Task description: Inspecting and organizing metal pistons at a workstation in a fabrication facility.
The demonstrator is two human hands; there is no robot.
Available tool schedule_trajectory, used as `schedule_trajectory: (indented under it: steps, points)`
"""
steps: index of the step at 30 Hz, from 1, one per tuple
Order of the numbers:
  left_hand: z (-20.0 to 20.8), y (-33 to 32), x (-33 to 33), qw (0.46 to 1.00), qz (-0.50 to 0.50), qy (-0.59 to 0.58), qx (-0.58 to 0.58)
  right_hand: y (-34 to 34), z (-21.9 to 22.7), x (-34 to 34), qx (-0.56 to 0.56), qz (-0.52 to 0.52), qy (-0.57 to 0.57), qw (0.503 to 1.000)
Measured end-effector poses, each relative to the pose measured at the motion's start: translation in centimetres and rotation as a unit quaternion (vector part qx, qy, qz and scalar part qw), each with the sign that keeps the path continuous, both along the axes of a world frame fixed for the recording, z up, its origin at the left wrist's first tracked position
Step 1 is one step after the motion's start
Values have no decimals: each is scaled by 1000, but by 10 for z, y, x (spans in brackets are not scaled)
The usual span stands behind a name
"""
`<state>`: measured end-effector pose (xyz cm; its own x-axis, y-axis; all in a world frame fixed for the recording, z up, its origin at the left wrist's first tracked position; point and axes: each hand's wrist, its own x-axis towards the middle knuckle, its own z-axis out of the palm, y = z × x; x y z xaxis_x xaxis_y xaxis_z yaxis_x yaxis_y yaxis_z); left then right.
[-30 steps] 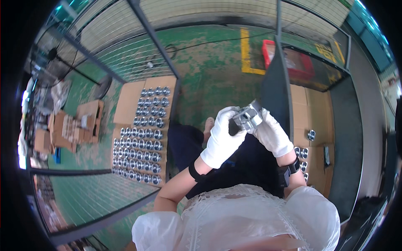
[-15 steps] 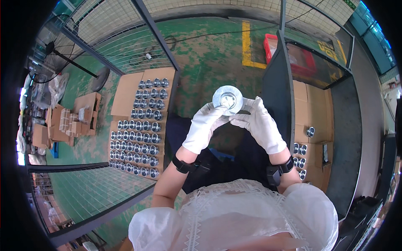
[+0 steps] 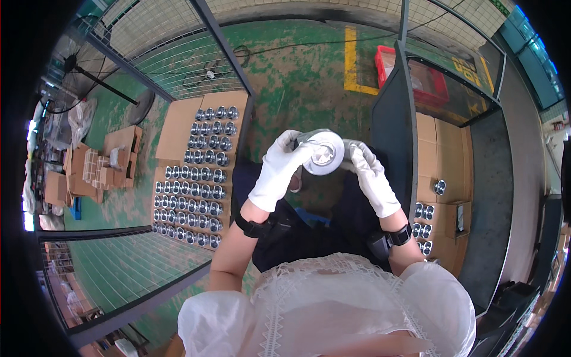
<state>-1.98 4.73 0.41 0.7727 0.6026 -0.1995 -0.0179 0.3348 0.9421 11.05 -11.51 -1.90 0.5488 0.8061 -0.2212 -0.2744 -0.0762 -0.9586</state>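
Note:
A shiny round metal part with a wide flange and a recessed middle is held up in front of my body, its face turned up toward me. My left hand, in a white glove, is closed on its left edge, with the thumb lying over the flange. At the opposite edge, my gloved right hand has its fingers bent round the rim. How far those fingertips reach behind the part is hidden.
To the left, rows of similar metal parts stand on cardboard inside a wire-sided cart. At right, a dark metal bin holds cardboard and several more parts. A red crate sits beyond it; a fan stands far left.
The metal part has turned and tilted slightly and come a little lower. My left hand has shifted left along its edge, and my right fingers have moved slightly outward.

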Motion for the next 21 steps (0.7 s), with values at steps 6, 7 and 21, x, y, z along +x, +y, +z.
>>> schedule_trajectory:
  steps: [6, 7, 21]
  points:
    - [2, 11, 9, 971, -139, 186, 59, 1, 8, -6, 71, 71, -16, 995]
    - [0, 11, 10, 971, -137, 185, 59, 3, 8, -8, 100, 63, 20, 993]
    - [-16, -28, 4, 984, -110, 73, 121, 10, -15, -13, 98, -117, 65, 986]
